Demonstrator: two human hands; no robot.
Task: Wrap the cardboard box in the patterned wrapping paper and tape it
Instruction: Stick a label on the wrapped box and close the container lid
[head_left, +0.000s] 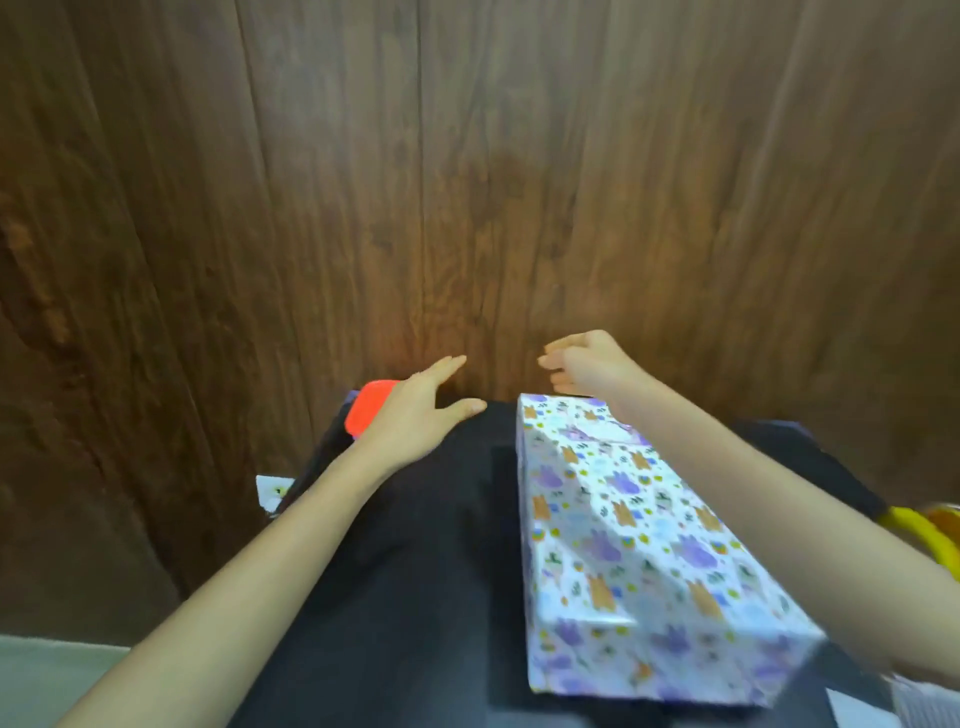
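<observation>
The cardboard box (644, 545), fully covered in the patterned wrapping paper, lies lengthwise on the black tabletop (415, 571), right of centre, with its far end near the wood-panelled wall (467, 182). The left hand (415, 415) hovers flat over the table's far left corner, fingers straight and spread, holding nothing and partly covering an orange object (366, 408). The right hand (587, 364) hangs above the box's far end, fingers loosely curled, with nothing visible in them. A yellow ring-shaped thing (919, 535) shows at the right edge
</observation>
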